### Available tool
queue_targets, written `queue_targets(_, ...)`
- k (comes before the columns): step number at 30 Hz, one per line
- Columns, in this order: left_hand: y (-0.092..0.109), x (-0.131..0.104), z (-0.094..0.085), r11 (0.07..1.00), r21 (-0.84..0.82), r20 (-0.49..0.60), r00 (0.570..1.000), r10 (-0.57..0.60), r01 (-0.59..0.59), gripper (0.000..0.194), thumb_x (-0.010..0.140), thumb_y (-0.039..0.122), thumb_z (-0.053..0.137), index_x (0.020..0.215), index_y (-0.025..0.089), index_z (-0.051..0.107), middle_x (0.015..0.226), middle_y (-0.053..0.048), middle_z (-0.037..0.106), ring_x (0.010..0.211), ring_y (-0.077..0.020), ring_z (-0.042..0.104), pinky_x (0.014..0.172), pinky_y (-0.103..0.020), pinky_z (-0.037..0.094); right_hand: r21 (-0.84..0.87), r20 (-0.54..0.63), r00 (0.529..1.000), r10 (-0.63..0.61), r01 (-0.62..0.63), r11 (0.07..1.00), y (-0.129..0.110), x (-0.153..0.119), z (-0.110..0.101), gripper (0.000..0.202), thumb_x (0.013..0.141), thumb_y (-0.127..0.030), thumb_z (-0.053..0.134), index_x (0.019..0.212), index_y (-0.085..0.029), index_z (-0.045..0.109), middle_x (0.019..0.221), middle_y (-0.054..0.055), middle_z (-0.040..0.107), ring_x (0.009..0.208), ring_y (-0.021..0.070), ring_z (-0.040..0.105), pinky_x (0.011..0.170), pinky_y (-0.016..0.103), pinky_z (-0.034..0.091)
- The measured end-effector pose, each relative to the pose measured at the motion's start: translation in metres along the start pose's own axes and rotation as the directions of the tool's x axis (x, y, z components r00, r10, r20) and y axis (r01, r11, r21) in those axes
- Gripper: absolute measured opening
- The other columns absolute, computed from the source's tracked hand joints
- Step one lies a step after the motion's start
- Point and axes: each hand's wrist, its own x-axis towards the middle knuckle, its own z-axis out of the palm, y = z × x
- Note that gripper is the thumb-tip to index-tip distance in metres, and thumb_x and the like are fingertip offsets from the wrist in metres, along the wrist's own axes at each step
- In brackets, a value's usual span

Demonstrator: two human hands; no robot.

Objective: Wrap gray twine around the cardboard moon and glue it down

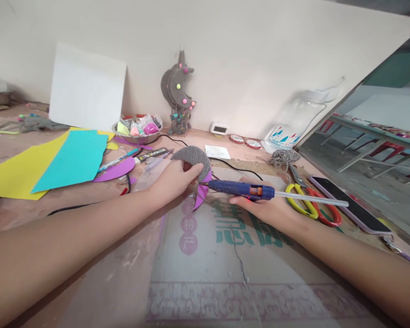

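My left hand (pixel 179 180) pinches a crescent moon (pixel 193 157), its upper part wrapped in grey yarn and its lower tip bare purple (pixel 201 193). In my right hand (pixel 256 207) is a blue hot glue gun (pixel 239 188), held level with a clear glue stick (pixel 314 198) poking out of its back end. The gun's nozzle meets the purple part of the crescent, just below the yarn edge; whether it touches cannot be made out. Under both hands lies a printed plastic sheet (pixel 198 264).
Scissors (pixel 304 196), a ball of grey yarn (pixel 284 157) and a phone (pixel 350 205) lie at right. Yellow (pixel 27 164) and turquoise sheets (pixel 71 159) lie left. A bowl of pompoms (pixel 136 132), a finished-looking moon hanging (pixel 181 91) and a small clock (pixel 220 128) stand behind.
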Motion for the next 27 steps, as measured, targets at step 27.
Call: queue_targets(27, -0.001, -0.0009, 0.0017, 0.995, -0.088, 0.004, 0.999, -0.049, 0.049, 0.036, 0.076, 0.043, 0.047, 0.051, 0.016, 0.052, 0.051, 0.001, 0.055, 0.049, -0.0108, 0.05, 0.051, -0.023, 0.037, 0.01, -0.056, 0.998, -0.003, 0.004, 1.0, 0.0073, 0.0017, -0.0008, 0.029, 0.071, -0.049, 0.06, 0.075, -0.02, 0.059, 0.066, -0.002, 0.061, 0.063, 0.0146, 0.057, 0.056, 0.024, 0.045)
